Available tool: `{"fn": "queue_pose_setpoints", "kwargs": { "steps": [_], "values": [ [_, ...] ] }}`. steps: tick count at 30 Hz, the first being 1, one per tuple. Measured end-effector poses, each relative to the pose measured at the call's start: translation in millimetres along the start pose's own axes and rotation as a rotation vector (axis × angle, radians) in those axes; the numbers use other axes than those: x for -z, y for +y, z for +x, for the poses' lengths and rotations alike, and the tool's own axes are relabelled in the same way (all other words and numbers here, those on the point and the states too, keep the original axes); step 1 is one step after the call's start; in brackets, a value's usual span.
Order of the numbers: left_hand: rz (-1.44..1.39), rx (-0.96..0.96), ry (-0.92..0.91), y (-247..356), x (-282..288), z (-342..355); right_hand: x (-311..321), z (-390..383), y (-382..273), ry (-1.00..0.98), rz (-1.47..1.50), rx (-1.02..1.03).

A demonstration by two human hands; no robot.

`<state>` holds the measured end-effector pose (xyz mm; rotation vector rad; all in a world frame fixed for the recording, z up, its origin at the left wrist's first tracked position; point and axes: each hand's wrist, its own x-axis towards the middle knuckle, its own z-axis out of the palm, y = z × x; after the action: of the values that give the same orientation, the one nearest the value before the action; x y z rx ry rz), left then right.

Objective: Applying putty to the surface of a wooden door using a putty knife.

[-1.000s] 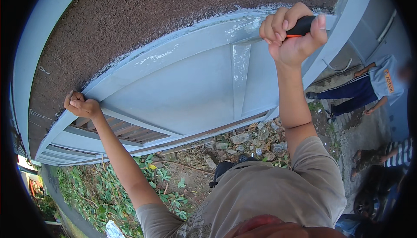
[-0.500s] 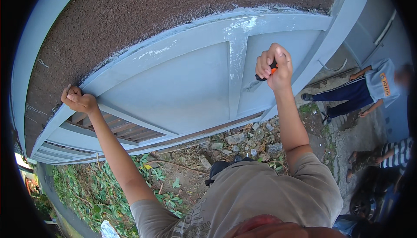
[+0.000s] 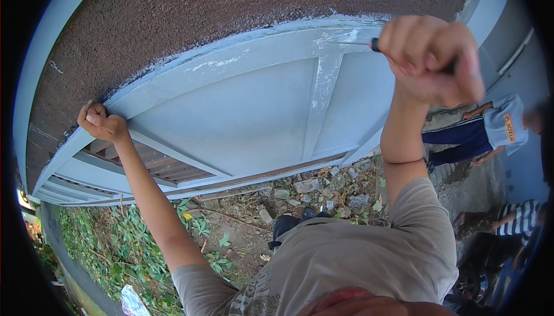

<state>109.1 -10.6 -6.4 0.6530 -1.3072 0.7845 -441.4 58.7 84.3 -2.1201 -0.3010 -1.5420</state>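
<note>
My right hand [image 3: 427,56] is raised and closed around a screwdriver [image 3: 375,44], a little blurred. Its thin metal shaft points left, across scratched paint at the top of a grey panelled frame [image 3: 231,65]. Most of the dark handle is hidden in my fist. From this view I cannot tell whether the tip touches the frame. My left hand [image 3: 103,123] is closed over the frame's upper rail, by a slatted opening [image 3: 167,166], with its curled fingers against the rough brown wall [image 3: 202,10].
Rubble and broken stones [image 3: 306,186] lie along the frame's foot. Green plants [image 3: 138,241] grow at the lower left, near a pale crumpled sheet [image 3: 133,301]. A person in a grey shirt [image 3: 502,123] stands at right; another in a striped top [image 3: 516,218] is lower down.
My right hand has moved up and right, closer to the camera, and the screwdriver's shaft now shows. My left hand keeps its place on the rail. The whole view has shifted slightly.
</note>
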Motion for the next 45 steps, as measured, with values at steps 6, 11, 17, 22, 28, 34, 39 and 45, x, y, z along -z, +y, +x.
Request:
{"fn": "queue_pose_setpoints", "kwargs": {
  "steps": [6,11,17,22,28,34,39,45],
  "values": [
    [0.024,-0.004,0.027,1.8,2.3,0.0,-3.5,-5.0,22.3,0.103,-0.089,-0.083],
    [0.023,-0.004,0.032,4.5,-0.3,3.5,-13.2,11.0,-12.0,-0.271,0.092,0.243],
    [0.020,-0.009,0.002,4.1,4.2,2.0,2.3,0.0,-17.2,-0.265,-0.127,-0.002],
    [0.014,-0.005,-0.005,-0.6,13.4,-2.5,-35.9,-39.0,54.7,0.135,-0.094,-0.206],
    [0.012,0.018,0.006,1.7,-4.5,-2.3,-31.2,-56.5,-11.4,0.193,-0.001,-0.186],
    [0.175,-0.054,-0.034,4.2,5.7,6.4,-72.6,-163.5,28.6,0.009,-0.721,-0.955],
    [0.186,-0.035,-0.026,-1.3,5.9,5.3,-80.0,-170.8,47.0,0.296,-0.797,-0.731],
    [0.163,-0.064,-0.007,3.3,-5.9,10.0,-103.4,-307.2,89.9,0.281,-1.087,-0.775]
  ]
}}
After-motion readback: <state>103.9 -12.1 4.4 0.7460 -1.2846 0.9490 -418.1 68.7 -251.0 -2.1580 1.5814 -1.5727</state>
